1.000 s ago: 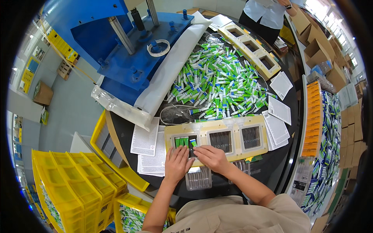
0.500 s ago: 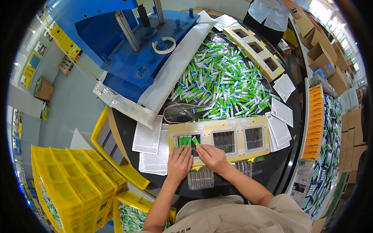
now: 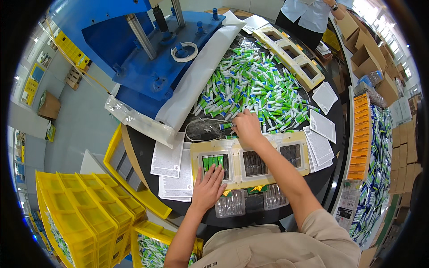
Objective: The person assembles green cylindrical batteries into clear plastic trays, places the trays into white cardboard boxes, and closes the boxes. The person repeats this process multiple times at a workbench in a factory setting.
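My left hand (image 3: 208, 188) lies with fingers outstretched on the cream frame (image 3: 232, 182), its fingertips touching small green tubes (image 3: 213, 160) standing side by side in the left window. My right hand (image 3: 247, 128) is stretched over the frame to the near edge of a heap of green and white tubes (image 3: 261, 89). Its fingers are bent and drawn together, and what lies under them is hidden. Beside its thumb is a single tube (image 3: 226, 126). Clear plastic trays (image 3: 230, 204) stick out from under the frame's near edge.
A blue press (image 3: 147, 67) stands at the far left, with a white roll-like sheet (image 3: 203, 76) along it. A second cream frame (image 3: 292, 56) lies far right. Printed cards (image 3: 172, 178) flank the near frame. Yellow crates (image 3: 85, 214) are stacked at left. Another person (image 3: 308, 20) stands beyond the table.
My right hand has left the frame's left window and moved forward to the heap. The tube it held tilted there now stands in the row. My left hand stays, fingers a little more spread.
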`<move>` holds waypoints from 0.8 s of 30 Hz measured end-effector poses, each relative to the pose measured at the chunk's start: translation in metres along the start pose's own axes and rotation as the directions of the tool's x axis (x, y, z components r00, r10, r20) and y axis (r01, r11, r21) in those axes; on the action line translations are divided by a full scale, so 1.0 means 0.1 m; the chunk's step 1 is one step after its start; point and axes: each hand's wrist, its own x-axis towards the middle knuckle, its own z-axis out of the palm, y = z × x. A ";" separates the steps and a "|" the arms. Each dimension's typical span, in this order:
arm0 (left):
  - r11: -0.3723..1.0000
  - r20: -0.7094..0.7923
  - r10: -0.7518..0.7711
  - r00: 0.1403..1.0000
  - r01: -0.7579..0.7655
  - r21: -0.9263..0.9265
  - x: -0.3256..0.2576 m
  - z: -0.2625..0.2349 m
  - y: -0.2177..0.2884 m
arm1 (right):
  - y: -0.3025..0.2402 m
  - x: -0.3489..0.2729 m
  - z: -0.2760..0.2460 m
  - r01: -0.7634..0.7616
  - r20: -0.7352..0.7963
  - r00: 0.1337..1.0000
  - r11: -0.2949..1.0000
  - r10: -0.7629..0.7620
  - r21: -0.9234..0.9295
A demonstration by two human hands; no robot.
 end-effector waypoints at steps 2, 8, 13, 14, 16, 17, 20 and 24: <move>1.000 0.045 -0.016 0.999 0.015 0.006 0.01 0.01 0.01 | 0.10 0.13 0.03 0.025 0.192 0.981 0.999 -0.017 -0.038; 1.000 0.002 -0.021 1.000 0.021 -0.016 -0.02 0.08 0.00 | -0.24 -0.84 -0.39 0.193 -0.306 0.947 0.932 -0.095 0.308; 0.999 -0.011 -0.015 1.000 0.015 -0.038 -0.03 0.09 -0.01 | -0.59 -1.32 -0.46 0.440 -0.156 0.897 0.872 -0.414 0.216; 0.999 -0.012 -0.016 1.000 0.015 -0.036 -0.03 0.09 -0.01 | -0.63 -1.34 -0.44 0.447 -0.174 0.892 0.872 -0.417 0.199; 0.999 -0.014 -0.016 1.000 0.016 -0.037 -0.02 0.08 -0.01 | -0.68 -1.34 -0.39 0.445 -0.209 0.889 0.875 -0.408 0.188; 0.999 -0.012 -0.015 1.000 0.015 -0.038 -0.02 0.08 -0.01 | -0.70 -1.34 -0.36 0.441 -0.223 0.890 0.875 -0.398 0.201; 0.998 -0.004 -0.018 1.000 0.018 -0.060 0.00 0.08 -0.02 | -0.78 -1.35 -0.29 0.360 -0.118 0.933 0.893 -0.341 0.268; 0.997 0.012 -0.030 0.999 0.031 -0.072 -0.01 0.07 -0.02 | -0.74 -1.37 -0.31 0.311 -0.147 0.950 0.869 -0.275 0.386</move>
